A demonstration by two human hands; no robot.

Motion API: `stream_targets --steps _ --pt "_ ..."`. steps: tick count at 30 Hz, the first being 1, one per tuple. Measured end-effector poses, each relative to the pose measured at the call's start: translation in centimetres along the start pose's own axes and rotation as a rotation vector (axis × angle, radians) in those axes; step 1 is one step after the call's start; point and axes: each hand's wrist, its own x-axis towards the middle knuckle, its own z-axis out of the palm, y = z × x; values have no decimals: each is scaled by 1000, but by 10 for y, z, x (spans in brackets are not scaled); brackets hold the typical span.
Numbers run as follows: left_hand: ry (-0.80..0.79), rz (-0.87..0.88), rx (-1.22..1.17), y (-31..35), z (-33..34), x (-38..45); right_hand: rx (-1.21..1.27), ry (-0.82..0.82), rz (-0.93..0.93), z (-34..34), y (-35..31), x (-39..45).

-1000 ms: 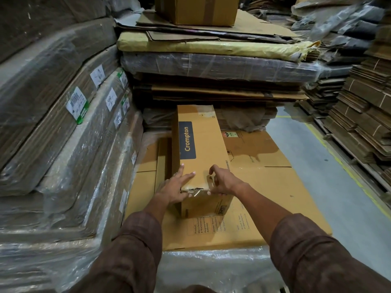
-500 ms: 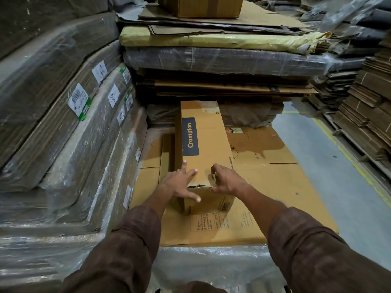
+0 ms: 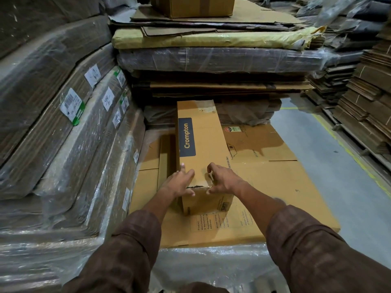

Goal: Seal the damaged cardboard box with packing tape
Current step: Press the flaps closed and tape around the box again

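Both hands have slid up the box (image 3: 203, 144): left hand (image 3: 179, 183) flat, right hand (image 3: 222, 180) loosely curled, pressing clear tape (image 3: 208, 183) over the torn near edge; box lies on flattened cardboard (image 3: 275, 187).

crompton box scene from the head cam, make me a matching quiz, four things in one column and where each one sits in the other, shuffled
Things:
1. Crompton box
2. left hand
3. right hand
4. barcode label

Places:
A. on the wrapped stack at the left
B. on the near left top edge of the long box
C. lying lengthwise on flattened cardboard
D. on the near right top edge, by the torn seam

Pairs: 1-C, 2-B, 3-D, 4-A
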Motion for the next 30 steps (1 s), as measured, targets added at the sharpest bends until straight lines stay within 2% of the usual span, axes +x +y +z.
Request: stream_targets --steps 4,7,13,17,21,24,30 --pt "-25 3 21 -3 -5 1 -233 28 20 7 -18 3" --pt "-16 45 45 -8 -6 1 -291 59 17 12 -23 3" --pt "-10 73 23 -8 -1 5 -91 -105 -40 -7 -8 6" --pt "-46 101 26 -12 -5 2 -42 -129 -68 -10 -2 7" --pt "-71 127 51 -18 -11 -5 -47 -91 -20 -5 -10 6" --pt "-12 155 87 -16 -14 -8 -122 -81 8 1 -15 11" --pt "14 249 160 -30 -7 -8 16 -163 49 -8 -5 12"
